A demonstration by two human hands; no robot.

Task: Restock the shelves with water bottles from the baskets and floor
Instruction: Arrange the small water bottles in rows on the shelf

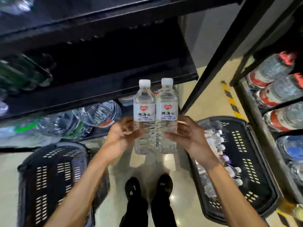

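Where the bottles are: the left bottle (144, 112) and the right bottle (166, 112) are up in the air. They stand straight, side by side and touching, just in front of the edge of the black shelf (98, 94).
Left hand: the left hand (119, 136) is wrapped round the low half of the left bottle, thumb in front.
Right hand: the right hand (190, 136) is wrapped round the low half of the right bottle the same way.
Caps: both white caps (144, 82) are on and point up.
How they feel: I think they are full, so a bit heavy for their size. The thin plastic is soft and will dent if you squeeze hard. Smooth sides may slip.
Best place to hold: round the bumpy low part, where the hands are now. The bumps help stop sliding.
Right basket: the right basket (255, 145) sits on the floor (142, 163) with more small bottles in it.
Left basket: the left basket (54, 177) is on the floor too. I cannot see what is in it.
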